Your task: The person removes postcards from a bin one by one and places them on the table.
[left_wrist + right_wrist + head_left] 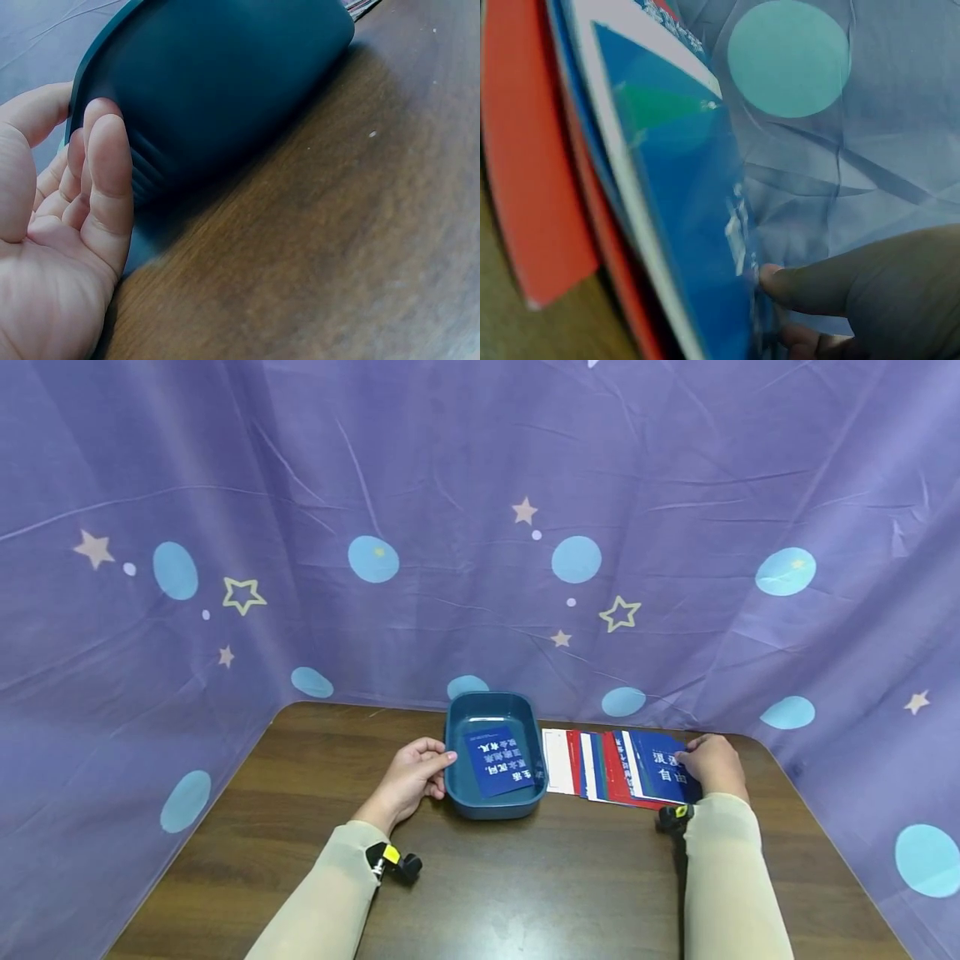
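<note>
A dark teal rectangular tray (491, 812) stands on the table, and a blue card (500, 762) with white characters lies inside it. My left hand (412, 775) holds the tray's left rim, thumb over the edge and fingers against the outer wall (217, 82). To the right of the tray, a fanned row of cards (592, 767) in white, red and blue is spread out. At its right end my right hand (716, 764) pinches the edge of a blue card (658, 767) with white characters. The right wrist view shows this blue card (682, 195) close up, with thumb at its edge.
The brown wooden table (480, 885) runs back to a purple curtain (465, 527) patterned with stars and blue dots. The tray and cards sit near the table's far edge, close to the curtain. A wrist camera (405, 866) is strapped to the left forearm.
</note>
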### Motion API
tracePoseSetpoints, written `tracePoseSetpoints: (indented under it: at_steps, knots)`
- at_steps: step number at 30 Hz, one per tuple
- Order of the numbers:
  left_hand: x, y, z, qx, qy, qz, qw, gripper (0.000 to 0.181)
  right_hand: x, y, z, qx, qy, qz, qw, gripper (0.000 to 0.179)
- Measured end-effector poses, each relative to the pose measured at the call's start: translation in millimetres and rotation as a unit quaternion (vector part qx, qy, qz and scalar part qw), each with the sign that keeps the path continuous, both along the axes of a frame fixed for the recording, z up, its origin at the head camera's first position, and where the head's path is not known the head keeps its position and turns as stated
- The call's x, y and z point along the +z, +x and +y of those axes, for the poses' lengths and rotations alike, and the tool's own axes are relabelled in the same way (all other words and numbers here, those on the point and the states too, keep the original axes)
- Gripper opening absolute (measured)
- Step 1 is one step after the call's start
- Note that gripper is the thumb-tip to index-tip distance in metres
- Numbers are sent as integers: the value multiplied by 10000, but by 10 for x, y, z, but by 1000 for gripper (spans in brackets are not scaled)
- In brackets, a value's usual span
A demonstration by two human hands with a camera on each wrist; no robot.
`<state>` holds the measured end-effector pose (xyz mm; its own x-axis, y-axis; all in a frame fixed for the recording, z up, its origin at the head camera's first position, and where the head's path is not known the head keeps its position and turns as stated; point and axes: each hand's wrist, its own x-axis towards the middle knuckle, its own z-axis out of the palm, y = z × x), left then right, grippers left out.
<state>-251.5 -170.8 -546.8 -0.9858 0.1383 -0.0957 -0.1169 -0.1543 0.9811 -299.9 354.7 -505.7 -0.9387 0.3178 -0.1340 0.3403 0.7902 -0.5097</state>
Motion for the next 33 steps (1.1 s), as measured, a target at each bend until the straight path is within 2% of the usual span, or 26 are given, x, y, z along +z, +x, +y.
tracePoseSetpoints:
  at_steps: [4, 8, 12, 17, 22, 27, 29, 33]
  knots:
    - [5, -3, 0, 0, 18, -9, 10000, 16, 112, -28, -41, 151, -115, 154, 9997, 45]
    - [6, -1, -1, -3, 39, -19, 10000, 16, 323, -42, -191, 773, -181, 590, 9951, 46]
    - [8, 5, 11, -25, 20, -28, 10000, 18, 593, 20, -541, 1432, -373, 791, 9858, 46]
    - [16, 21, 8, -28, -41, -64, 10000, 19, 799, 102, -1122, 2160, -696, 801, 9706, 47]
    - [16, 29, -25, 25, -19, -8, 10000, 17, 876, 124, -1773, 2743, -933, 781, 9539, 42]
    - [0, 32, -39, 54, -15, -85, 9999, 17, 863, 50, -2324, 3373, -619, 563, 9377, 45]
    - [-2, 30, -33, 37, -15, -109, 9999, 17, 863, -12, -2501, 3526, -351, 393, 9343, 49]
    - [11, 12, -7, -22, 13, -50, 10000, 18, 854, -140, -2792, 3558, 126, -167, 9343, 61]
